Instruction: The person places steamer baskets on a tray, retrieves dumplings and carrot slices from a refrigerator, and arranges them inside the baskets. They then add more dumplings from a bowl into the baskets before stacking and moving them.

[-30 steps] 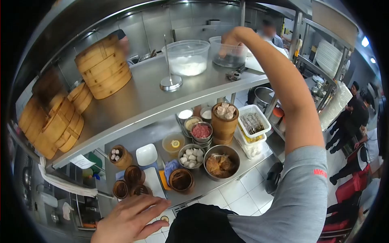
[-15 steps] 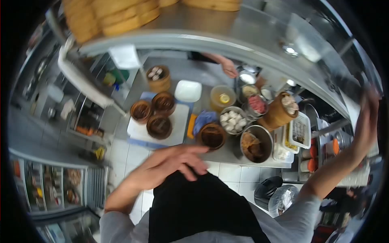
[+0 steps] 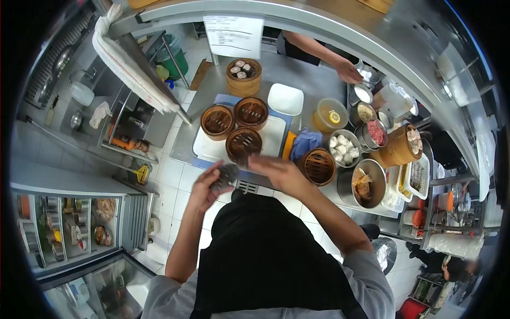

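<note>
- Position: grey sheet (image 3: 228,174), perhaps several layered, sits at the left hand (image 3: 206,187), near the table edge, on the body side of the front steamer (image 3: 244,141).
- Grip, left: fingers and thumb closed on the sheet's side.
- Grip, right: right hand (image 3: 279,171) blurred, fingers extended beside the sheet; cannot tell whether the fingertips hold anything.
- Handling (judged): light, pliable, probably easy to crease or tear; layers might cling or slide. Best hold looks like a gentle edge pinch, other hand supporting beneath.
- Front steamer, left steamer (image 3: 217,120) and rear steamer (image 3: 251,111) grouped closely, slatted floors visible; slatted side steamer (image 3: 317,167) beside blue cloth (image 3: 305,142).
- Far steamer (image 3: 244,86): about four pale pieces.
- Clear tub (image 3: 321,125): yellowish liquid, lemon slice.
- Metal bowl (image 3: 338,161): white dumplings, heaped.
- Deep pot (image 3: 346,187): orange-brown mass, identity uncertain.
- Small bowl (image 3: 366,142): pinkish-red filling, seemingly minced.
- Steamer stack (image 3: 390,150), tilted in view: pale dumplings on top.
</note>
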The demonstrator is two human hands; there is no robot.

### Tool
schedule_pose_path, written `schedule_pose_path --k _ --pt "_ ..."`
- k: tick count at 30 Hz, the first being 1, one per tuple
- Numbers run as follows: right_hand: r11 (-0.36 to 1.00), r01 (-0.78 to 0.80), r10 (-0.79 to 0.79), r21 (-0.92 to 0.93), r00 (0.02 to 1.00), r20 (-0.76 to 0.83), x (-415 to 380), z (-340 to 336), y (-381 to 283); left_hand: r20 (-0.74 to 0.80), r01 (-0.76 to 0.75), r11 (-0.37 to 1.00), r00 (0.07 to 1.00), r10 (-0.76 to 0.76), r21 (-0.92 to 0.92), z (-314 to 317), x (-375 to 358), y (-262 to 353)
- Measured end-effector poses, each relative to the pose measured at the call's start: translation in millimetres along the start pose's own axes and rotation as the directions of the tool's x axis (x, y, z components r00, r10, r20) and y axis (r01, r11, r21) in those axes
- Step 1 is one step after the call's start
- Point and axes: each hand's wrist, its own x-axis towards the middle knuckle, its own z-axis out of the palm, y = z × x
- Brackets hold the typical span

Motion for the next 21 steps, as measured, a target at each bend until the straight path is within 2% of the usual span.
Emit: schedule_pose_path --k 2,3,4,5,6,7,9,10,12,13,14,15,16,18,19,20,21 --pt "0.997 0.004 -0.015 -0.072 0.988 -0.151 30.3 14.8 17.5 -0.176 -0.177 0.972 0.963 0.203 0.156 -37.4 15.0 14.4" --pt "0.997 -0.004 -0.008 -0.074 0.988 -0.152 34.9 32.3 34.6 -0.284 -0.257 0.943 0.907 0.311 0.214 -51.4 25.6 21.9" --pt "0.972 -0.017 0.002 -0.236 0.998 -0.064 34.7 56.8 56.8 -0.247 -0.327 0.881 0.873 0.42 0.342 -36.4 21.7 42.6" --pt "0.92 -0.016 0.026 -0.391 0.999 0.02 34.3 74.2 69.9 -0.245 -0.338 0.821 0.84 0.483 0.459 -54.0 38.6 51.0" --pt "0.92 -0.026 0.034 -0.392 0.999 0.015 33.1 82.3 71.1 -0.231 -0.342 0.748 0.806 0.545 0.569 -71.0 57.1 60.4" --pt "0.902 -0.057 0.069 -0.428 0.998 0.012 29.8 88.1 69.6 -0.222 -0.34 0.748 0.813 0.538 0.569 -68.3 71.9 73.6" --pt "0.886 -0.127 0.114 -0.446 0.992 -0.056 28.8 87.8 61.6 -0.002 -0.434 0.373 0.65 0.76 0.82 -54.2 104.3 92.9" --pt "0.871 -0.157 0.141 -0.466 0.988 -0.071 25.3 84.0 52.9 0.02 -0.449 0.383 0.669 0.743 0.808 -49.9 118.5 97.1" --pt "0.943 -0.327 0.308 -0.061 0.928 -0.208 22.6 57.1 28.8 0.154 -0.38 0.16 0.674 0.723 0.911 -39.5 161.3 102.6" --pt "0.944 -0.33 0.318 -0.023 0.925 -0.208 25.4 35.2 15.4 0.283 -0.297 -0.108 0.648 0.707 0.949 -36.1 174.4 98.4" --pt "0.935 -0.354 0.346 0.006 0.911 -0.226 21.6 12.0 -0.1 0.428 -0.224 -0.374 0.614 0.663 0.9 -38.2 183.9 92.2" --pt "0.875 -0.463 0.48 0.142 0.869 -0.122 17.0 -24.5 -25.0 0.515 -0.219 -0.49 0.587 0.624 0.844 -71.1 213.6 75.1" --pt "0.788 -0.554 0.58 0.268 0.815 -0.02 15.7 -63.8 -52.3 0.554 -0.321 -0.455 0.556 0.619 0.831 -85.2 231.6 60.0" --pt "0.882 -0.438 0.47 0.173 0.837 -0.28 3.2 -138.7 -100.7 0.568 -0.409 -0.395 0.566 0.598 0.823 -94.2 233.3 62.6" --pt "0.874 -0.484 0.448 0.039 0.773 -0.449 2.1 -182.3 -140.2 0.547 -0.404 -0.369 0.61 0.573 0.837 -90.6 226.4 67.3" --pt "0.941 -0.309 0.168 -0.139 0.781 -0.601 -14.8 -224.8 -143.3 0.515 -0.382 -0.346 0.66 0.547 0.857 -86.7 220.8 71.0" --pt "0.807 -0.535 0.191 -0.252 0.639 -0.745 -6.3 -266.1 -193.5 0.537 -0.403 -0.356 0.649 0.538 0.843 -86.8 216.6 74.7"
